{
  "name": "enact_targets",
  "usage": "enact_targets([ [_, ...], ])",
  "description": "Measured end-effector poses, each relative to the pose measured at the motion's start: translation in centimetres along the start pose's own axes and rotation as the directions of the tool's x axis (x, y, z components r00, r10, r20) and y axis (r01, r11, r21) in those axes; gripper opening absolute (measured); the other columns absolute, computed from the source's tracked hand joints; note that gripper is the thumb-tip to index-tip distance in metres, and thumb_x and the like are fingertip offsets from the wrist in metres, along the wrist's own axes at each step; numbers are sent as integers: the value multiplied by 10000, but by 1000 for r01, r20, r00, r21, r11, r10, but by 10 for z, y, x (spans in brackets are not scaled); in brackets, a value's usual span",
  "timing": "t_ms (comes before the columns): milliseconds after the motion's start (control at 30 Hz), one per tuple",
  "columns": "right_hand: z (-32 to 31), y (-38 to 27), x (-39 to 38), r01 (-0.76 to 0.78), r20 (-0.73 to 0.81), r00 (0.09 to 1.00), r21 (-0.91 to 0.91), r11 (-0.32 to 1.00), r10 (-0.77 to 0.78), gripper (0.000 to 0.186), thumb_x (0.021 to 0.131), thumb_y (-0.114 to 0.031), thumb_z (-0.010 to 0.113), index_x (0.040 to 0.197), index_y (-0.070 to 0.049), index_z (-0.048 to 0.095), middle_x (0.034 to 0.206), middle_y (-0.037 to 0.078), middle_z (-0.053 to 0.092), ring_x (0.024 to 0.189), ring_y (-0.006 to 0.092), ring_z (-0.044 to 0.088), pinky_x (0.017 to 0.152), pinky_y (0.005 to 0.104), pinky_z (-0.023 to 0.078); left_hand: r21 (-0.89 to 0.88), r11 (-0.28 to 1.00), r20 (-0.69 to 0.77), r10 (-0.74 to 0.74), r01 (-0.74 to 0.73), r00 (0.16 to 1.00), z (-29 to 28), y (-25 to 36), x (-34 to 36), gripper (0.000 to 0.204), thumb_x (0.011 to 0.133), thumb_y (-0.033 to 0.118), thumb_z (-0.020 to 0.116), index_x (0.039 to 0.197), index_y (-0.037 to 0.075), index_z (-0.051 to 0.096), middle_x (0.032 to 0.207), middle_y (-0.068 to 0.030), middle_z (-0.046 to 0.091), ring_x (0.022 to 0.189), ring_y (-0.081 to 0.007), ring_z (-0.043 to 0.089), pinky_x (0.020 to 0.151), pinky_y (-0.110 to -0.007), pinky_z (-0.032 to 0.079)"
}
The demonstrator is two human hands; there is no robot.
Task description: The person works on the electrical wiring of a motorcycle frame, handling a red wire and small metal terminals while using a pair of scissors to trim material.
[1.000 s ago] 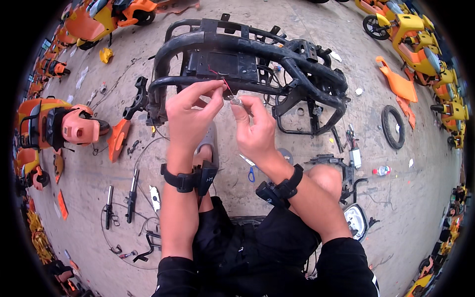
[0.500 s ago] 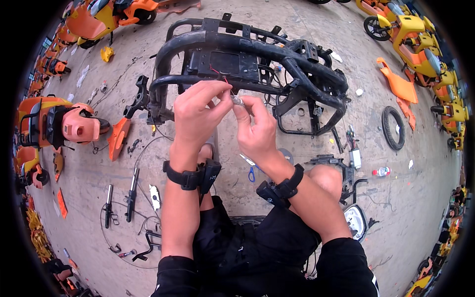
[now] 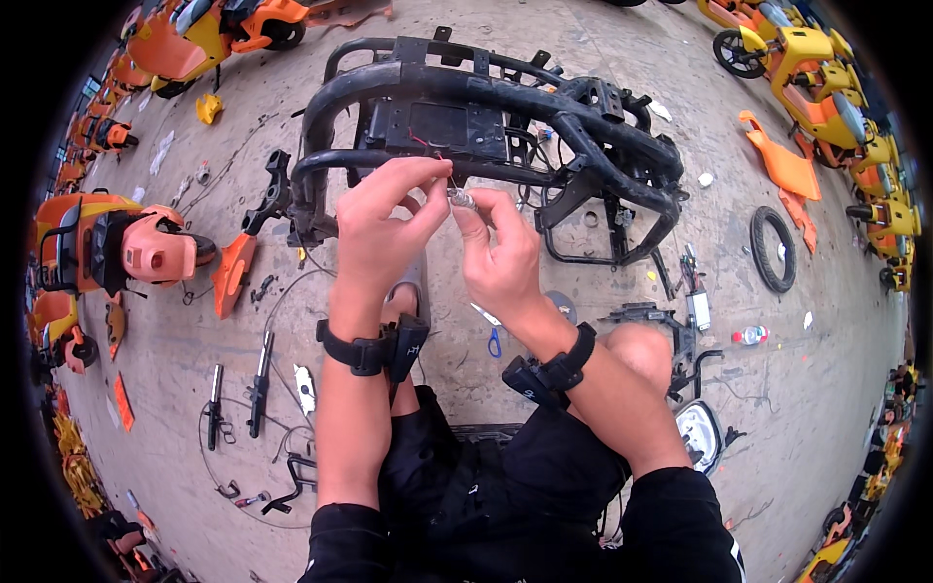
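Observation:
In front of the frame, my left hand [image 3: 389, 209] pinches a thin wire, with a short red piece [image 3: 438, 156] showing just above the fingertips. Close beside it, my right hand [image 3: 501, 248] grips a small silvery, ridged cylindrical piece [image 3: 461, 198] between thumb and index finger. A fine strand seems to run between that piece and the left fingertips; its exact join is too small to make out. Behind both hands lies a black tubular scooter frame [image 3: 437, 85] on the floor, with a flat black box set in it.
Blue-handled scissors [image 3: 495, 342] lie below my right hand. Shock absorbers [image 3: 259, 384] and cables are on the left floor. To the right are a tyre [image 3: 773, 251], a bottle [image 3: 750, 335] and orange panels [image 3: 785, 167]. Yellow and orange scooters [image 3: 160, 243] line both sides.
Both hands have shifted slightly left, still close together. The silvery piece has moved with the right hand, and less red wire shows above the left fingertips.

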State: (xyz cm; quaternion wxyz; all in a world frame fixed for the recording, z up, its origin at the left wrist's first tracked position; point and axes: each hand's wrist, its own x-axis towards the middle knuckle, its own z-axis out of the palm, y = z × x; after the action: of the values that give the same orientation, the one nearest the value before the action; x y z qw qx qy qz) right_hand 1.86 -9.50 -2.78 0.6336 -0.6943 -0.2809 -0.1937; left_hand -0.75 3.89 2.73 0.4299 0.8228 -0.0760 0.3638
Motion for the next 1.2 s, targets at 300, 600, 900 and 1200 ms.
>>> enact_targets([
  [300,-1,0,-1,6,5,1000,-12,1000,-6,166,954,-106,690,1047,12,619,832,153,647,696,321,630,622,392,498,90,993,-4,75,-74,997,1,-4,0,167,783,-48,748,936,19,752,922,-80,741,742,-146,704,580,-247,565],
  [600,-1,0,-1,5,9,1000,-14,1000,-5,166,947,-102,695,1045,8,618,829,150,646,696,319,627,621,392,495,78,997,-47,4,0,999,1,-9,3,173,799,-62,725,953,14,743,907,-69,735,738,-145,700,590,-246,563],
  [900,0,-2,0,-5,11,1000,-13,1000,5,162,948,-101,694,1042,6,617,835,154,648,716,330,630,636,397,498,35,998,22,58,-58,998,-3,-2,3,174,793,-57,752,951,15,757,926,-78,744,762,-151,706,602,-250,573],
  [1200,-1,-3,-1,-2,24,1000,-19,1000,3,159,945,-101,697,1043,3,627,867,160,668,756,345,643,657,404,509,98,991,27,90,-92,996,-3,-6,3,161,772,-55,759,916,15,746,911,-82,734,739,-156,695,587,-256,572],
])
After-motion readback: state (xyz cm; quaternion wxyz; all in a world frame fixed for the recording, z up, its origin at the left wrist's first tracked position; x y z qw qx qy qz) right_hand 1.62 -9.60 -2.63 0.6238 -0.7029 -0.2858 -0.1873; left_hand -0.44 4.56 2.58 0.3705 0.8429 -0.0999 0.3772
